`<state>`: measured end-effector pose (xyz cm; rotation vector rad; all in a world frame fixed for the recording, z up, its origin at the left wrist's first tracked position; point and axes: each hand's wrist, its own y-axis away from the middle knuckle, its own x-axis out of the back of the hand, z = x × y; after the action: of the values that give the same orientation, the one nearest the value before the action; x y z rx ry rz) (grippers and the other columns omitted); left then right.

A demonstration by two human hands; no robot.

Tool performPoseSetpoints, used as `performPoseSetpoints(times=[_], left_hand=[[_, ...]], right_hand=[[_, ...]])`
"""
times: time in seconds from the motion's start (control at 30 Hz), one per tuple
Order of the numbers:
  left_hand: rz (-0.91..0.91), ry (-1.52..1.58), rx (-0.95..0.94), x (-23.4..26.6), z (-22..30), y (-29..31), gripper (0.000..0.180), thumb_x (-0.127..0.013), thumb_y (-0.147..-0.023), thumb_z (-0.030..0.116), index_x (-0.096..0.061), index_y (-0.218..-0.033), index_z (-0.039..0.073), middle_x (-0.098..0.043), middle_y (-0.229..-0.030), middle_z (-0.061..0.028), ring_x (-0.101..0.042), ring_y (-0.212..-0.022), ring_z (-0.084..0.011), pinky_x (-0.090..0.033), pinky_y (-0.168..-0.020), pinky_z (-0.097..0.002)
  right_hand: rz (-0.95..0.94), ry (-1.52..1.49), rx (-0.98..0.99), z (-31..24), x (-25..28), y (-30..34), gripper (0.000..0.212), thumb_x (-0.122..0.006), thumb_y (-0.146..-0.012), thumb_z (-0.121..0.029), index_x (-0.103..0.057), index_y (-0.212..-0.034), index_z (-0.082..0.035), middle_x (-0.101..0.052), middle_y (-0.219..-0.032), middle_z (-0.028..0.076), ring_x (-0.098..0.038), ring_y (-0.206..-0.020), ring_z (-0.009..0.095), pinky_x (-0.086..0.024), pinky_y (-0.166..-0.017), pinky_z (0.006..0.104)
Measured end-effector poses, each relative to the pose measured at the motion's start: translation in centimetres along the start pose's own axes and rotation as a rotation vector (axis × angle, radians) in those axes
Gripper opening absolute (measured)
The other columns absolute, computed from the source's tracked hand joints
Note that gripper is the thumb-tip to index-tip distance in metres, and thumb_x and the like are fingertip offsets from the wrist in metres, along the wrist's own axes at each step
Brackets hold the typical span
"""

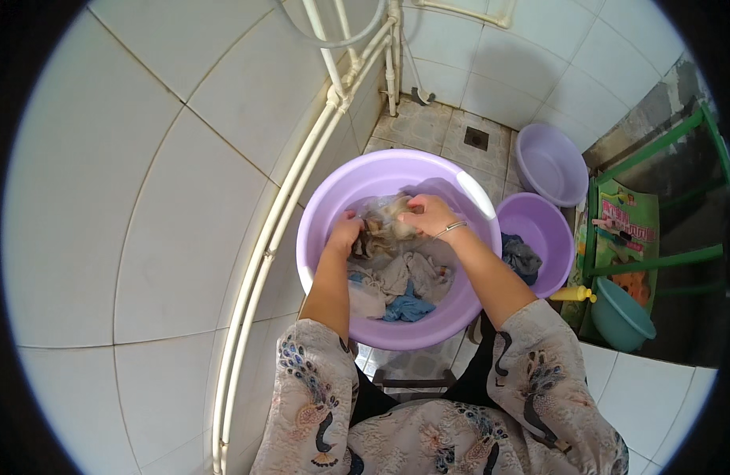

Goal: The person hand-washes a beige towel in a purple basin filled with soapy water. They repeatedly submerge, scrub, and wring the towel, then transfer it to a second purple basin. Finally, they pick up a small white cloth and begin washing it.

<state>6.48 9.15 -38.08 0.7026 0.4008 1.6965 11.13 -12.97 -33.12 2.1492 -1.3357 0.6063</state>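
A large purple basin [321,206] stands in front of me with water and wet cloths in it. My left hand [347,229] is closed on the left side of a beige cloth with dark brown patches [378,236]. On its far right part, my right hand [432,215] pinches the same cloth between thumb and fingers; a bracelet circles that wrist. Nearer to me in the basin lie a greyish cloth [396,275], a blue cloth [408,307] and a whitish cloth [366,301]. Their lower parts are hidden in the water.
To the right stand a smaller purple basin [559,237] holding a dark garment [522,257], a lavender basin [551,162] and a teal basin [622,317]. A yellow bottle [572,294] lies by a green metal frame [658,146]. Pipes [301,174] run along the left wall; a drain [476,138] lies beyond.
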Motion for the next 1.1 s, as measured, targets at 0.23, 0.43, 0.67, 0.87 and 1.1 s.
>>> performPoseSetpoints(times=[0.23, 0.43, 0.67, 0.87, 1.1], left_hand=[[-0.04, -0.183, -0.223, 0.2, -3.0, -3.2, 0.086, -0.071, -0.067, 0.049, -0.037, -0.136, 0.01, -0.042, -0.133, -0.0186, -0.038, -0.124, -0.0339, -0.035, -0.098, -0.0492], [-0.107, -1.059, -0.13, -3.1, 1.2, 2.1, 0.121, -0.084, -0.052, 0.043, -0.01, -0.145, 0.019, -0.008, -0.151, -0.0139, -0.017, -0.136, -0.0375, -0.029, -0.101, -0.0598], [0.078, -1.156, -0.164, -5.4, -1.9, 0.1, 0.099, -0.076, -0.064, 0.021, -0.016, -0.143, 0.017, -0.028, -0.14, -0.0189, -0.033, -0.127, -0.0379, -0.04, -0.095, -0.0512], [0.112, -0.962, -0.219, -5.0, -2.4, -1.0, 0.078, -0.065, -0.071, 0.012, -0.027, -0.138, 0.017, -0.043, -0.126, -0.0195, -0.047, -0.113, -0.0413, -0.044, -0.092, -0.0432], [0.062, -1.112, -0.173, -5.1, -0.4, -0.6, 0.068, -0.065, -0.073, 0.018, -0.034, -0.134, 0.018, -0.048, -0.121, -0.0199, -0.052, -0.11, -0.0355, -0.046, -0.09, -0.0434]], right_hand=[[-0.149, 0.442, 0.054, 0.0, 1.0, -1.2, 0.063, -0.074, -0.07, -0.032, -0.049, -0.122, -0.007, -0.048, -0.125, 0.017, -0.049, -0.115, 0.029, -0.04, -0.096, 0.039], [-0.302, 0.788, 0.371, 2.1, -1.9, -1.6, 0.113, -0.084, -0.055, -0.033, -0.016, -0.143, -0.012, -0.017, -0.148, 0.011, -0.022, -0.134, 0.032, -0.024, -0.108, 0.045], [-0.321, 0.681, 0.241, 2.6, -5.5, -3.3, 0.092, -0.076, -0.062, -0.021, -0.025, -0.137, -0.009, -0.029, -0.138, 0.016, -0.027, -0.13, 0.031, -0.023, -0.108, 0.0433], [-0.174, 0.566, 0.052, 4.1, -8.4, -3.6, 0.07, -0.075, -0.059, -0.013, -0.041, -0.119, -0.005, -0.048, -0.116, 0.016, -0.044, -0.116, 0.034, -0.041, -0.095, 0.037], [-0.356, 0.579, -0.059, 2.6, -7.4, -5.1, 0.054, -0.071, -0.063, -0.02, -0.054, -0.111, -0.002, -0.062, -0.101, 0.018, -0.06, -0.096, 0.031, -0.05, -0.081, 0.0388]])
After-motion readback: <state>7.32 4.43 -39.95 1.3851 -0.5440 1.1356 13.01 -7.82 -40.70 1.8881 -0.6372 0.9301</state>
